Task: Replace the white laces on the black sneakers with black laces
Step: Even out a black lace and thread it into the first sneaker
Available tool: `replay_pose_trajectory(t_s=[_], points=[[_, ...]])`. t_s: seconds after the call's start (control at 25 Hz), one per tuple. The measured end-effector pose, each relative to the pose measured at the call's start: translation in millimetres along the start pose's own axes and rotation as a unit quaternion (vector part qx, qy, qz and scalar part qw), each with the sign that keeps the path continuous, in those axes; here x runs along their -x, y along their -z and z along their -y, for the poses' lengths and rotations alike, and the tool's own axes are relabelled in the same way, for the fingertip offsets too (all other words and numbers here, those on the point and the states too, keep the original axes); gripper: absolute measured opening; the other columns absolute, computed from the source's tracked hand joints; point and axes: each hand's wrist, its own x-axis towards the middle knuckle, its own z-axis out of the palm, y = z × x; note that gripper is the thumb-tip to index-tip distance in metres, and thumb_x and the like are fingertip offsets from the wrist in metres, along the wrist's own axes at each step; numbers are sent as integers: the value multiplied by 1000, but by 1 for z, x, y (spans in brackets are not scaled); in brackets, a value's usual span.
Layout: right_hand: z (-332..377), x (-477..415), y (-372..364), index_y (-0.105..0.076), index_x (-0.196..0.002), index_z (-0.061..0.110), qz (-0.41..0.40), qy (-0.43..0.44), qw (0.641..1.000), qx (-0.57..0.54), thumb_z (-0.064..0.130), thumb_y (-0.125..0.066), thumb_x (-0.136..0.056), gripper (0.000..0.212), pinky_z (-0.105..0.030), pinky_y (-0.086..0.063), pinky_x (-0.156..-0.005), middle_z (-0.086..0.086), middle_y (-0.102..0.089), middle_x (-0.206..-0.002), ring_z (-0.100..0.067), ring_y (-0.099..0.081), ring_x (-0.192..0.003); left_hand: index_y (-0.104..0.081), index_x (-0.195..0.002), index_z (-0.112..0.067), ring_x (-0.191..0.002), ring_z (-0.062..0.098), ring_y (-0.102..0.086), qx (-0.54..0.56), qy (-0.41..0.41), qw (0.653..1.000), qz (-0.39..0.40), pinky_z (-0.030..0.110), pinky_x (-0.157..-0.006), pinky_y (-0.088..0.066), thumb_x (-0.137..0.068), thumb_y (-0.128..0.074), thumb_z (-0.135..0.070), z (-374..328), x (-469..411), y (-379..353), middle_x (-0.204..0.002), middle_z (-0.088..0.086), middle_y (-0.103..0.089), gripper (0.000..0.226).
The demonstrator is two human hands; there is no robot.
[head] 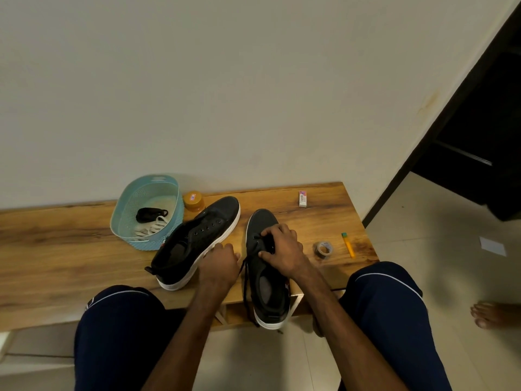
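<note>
Got two white-soled sneakers on the wooden table [56, 235], mid-frame: an unlaced black canvas sneaker [214, 218] lying diagonal left of centre, plus a second black sneaker [260, 221] just right of it, heel hanging over the near edge. Pinching a black lace [245, 280] at the second sneaker's eyelets with the right hand [283, 245], fingers curled on it. Got the left hand [221, 262] curled between both sneakers, can't tell if gripping the trailing lace end. Also spotting white laces [152, 228] and a bundled spare black lace [150, 214] inside the light blue plastic basket [146, 193], left of centre.
</note>
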Motion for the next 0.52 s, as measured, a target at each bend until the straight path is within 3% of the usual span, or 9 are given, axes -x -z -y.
replay_pose_trajectory(t_s=[0.16, 0.32, 0.36, 0.44, 0.52], points=[[0, 1, -2, -47, -134, 27, -6, 3, 1000, 3, 31, -71, -88, 52, -47, -38, -104, 1, -37, -141, -23, -35, -129, -61, -107, -22, -92, 17, -62, 139, -33, 988, -64, 33, -74, -50, -99, -49, -38, -17, -7, -8, -104, -3, -64, 20], [-1, 3, -5, -47, -134, 26, -15, 5, 1000, 6, 35, -70, -89, 51, -46, -38, -103, 1, -38, -141, -22, -35, -128, -60, -94, -24, -88, 16, -60, 216, -7, 976, -8, 35, -74, -50, -92, -64, -38, -20, -16, -21, -97, -4, -60, 14], [0, 3, -5, -47, -134, 26, -15, 4, 1000, 3, 35, -70, -89, 51, -46, -38, -103, 1, -38, -141, -22, -34, -128, -61, -90, -22, -86, 17, -62, 283, 17, 959, 18, 37, -75, -52, -90, -67, -33, -20, -18, -23, -93, -2, -63, 12], [0, 3, -5, -46, -134, 26, -14, 3, 1000, 1, 32, -71, -89, 52, -46, -37, -104, 1, -37, -142, -22, -34, -129, -62, -88, -14, -82, 19, -65, 465, 69, 880, 74, 38, -76, -55, -90, -68, -20, -22, -18, -19, -88, 8, -68, 8], [0, 3, -5, -46, -135, 27, -13, 5, 1000, 5, 28, -71, -88, 54, -46, -36, -105, 1, -37, -143, -22, -33, -130, -63, -90, -6, -72, 16, -61, 585, 98, 798, 101, 25, -63, -54, -92, -64, -12, -22, -15, -7, -82, 10, -67, 7]])
